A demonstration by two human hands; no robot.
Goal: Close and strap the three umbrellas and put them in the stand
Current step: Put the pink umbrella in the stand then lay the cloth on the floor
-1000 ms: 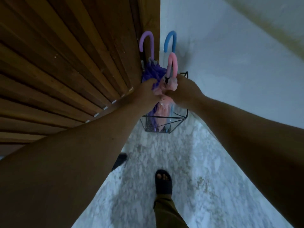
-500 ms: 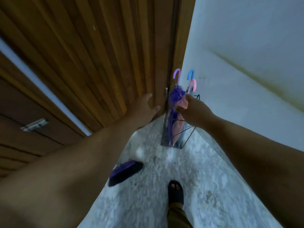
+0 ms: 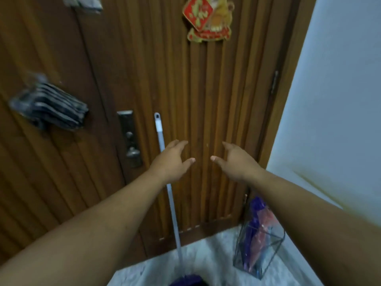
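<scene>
both hands now lifted clear of the stand: left hand [image 3: 172,159] and right hand [image 3: 237,162] raised in front of the wooden door [image 3: 206,89], fingers spread and relaxed, holding nothing. half a second back the right hand was at the pink umbrella's top; now apart from it. view swung up from the floor to the door. wire stand [image 3: 258,252] low at the right, near the wall corner, with purple umbrella [image 3: 254,219] and pink umbrella [image 3: 267,226] standing closed inside; blue one not clearly made out here, partly hidden by the right forearm. broom handle [image 3: 165,162] leaning on the door, just behind the left hand. judged: last umbrella released into the stand, task likely finished or nearly so.
</scene>
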